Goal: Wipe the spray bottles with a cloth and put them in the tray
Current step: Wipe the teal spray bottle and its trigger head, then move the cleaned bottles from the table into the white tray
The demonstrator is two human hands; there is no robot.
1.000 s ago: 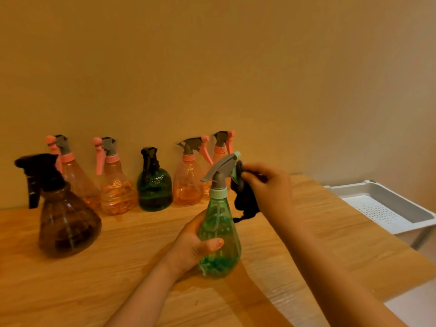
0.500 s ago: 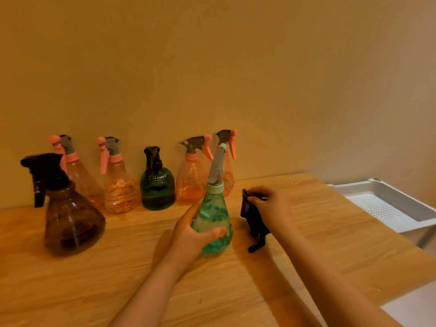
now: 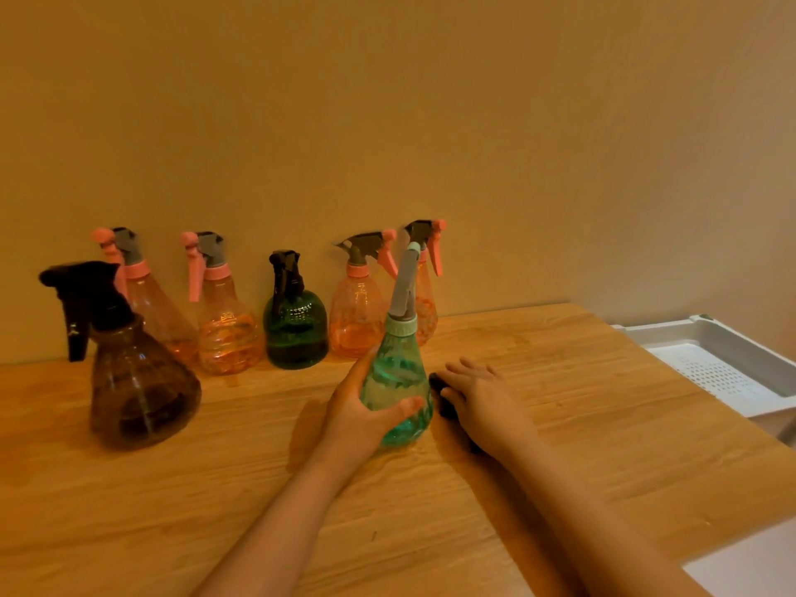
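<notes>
At centre frame the left hand (image 3: 366, 407) gripped the teal spray bottle (image 3: 398, 381), standing on the wooden table (image 3: 560, 381). Just right of it, the right hand (image 3: 478, 398) lay with straight fingers over the dark cloth (image 3: 441, 396), which touched the bottle's base. The white tray (image 3: 732, 368) sat at the right edge, well apart.

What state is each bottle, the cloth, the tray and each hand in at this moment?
Light green bottle: upright on the table, gripped by the left hand.
Dark cloth: on the table, under the right hand, mostly hidden.
Right hand: fingers straight, pressing the cloth.
Four pink bottles: upright by the wall.
Dark green bottle: upright by the wall.
Brown bottle: upright, in front.
White tray: no bottle visible inside.
</notes>
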